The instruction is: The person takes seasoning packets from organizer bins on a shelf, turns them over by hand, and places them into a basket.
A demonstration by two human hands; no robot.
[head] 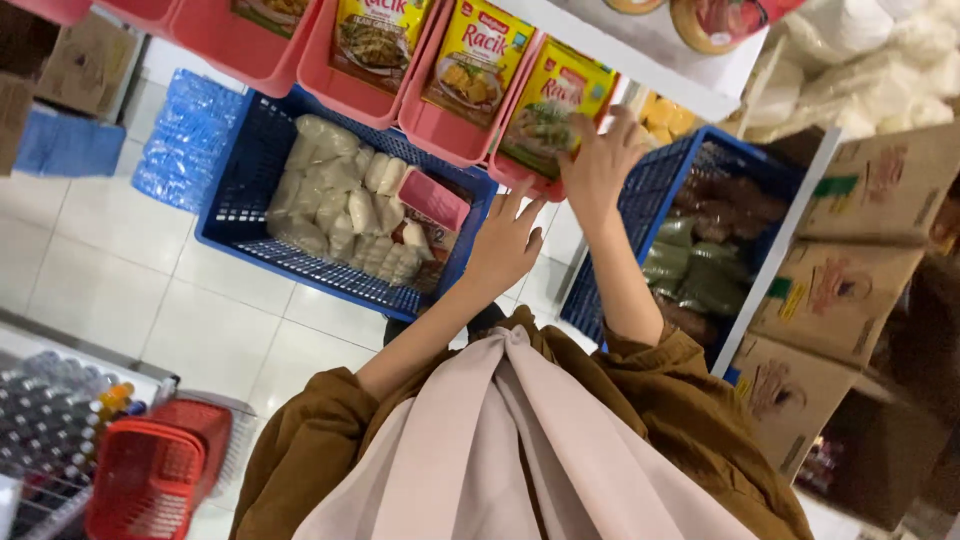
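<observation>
My right grip (598, 160) grasped a yellow sachet (548, 118) in the pink bin (520, 172) beneath it; my left grip (505, 240), released, fingers spread, hovered just below that bin, above the blue crate (250, 215).

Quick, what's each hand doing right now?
Left hand: open, fingers spread, holding nothing, near the pink bin.
Right hand: fingers on a yellow packet; whether it grips cannot be told.

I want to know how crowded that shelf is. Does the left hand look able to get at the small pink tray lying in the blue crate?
Probably yes. The left hand hangs just beside the pink tray, which lies on top of the white packets in the blue crate, with nothing between them.
</observation>
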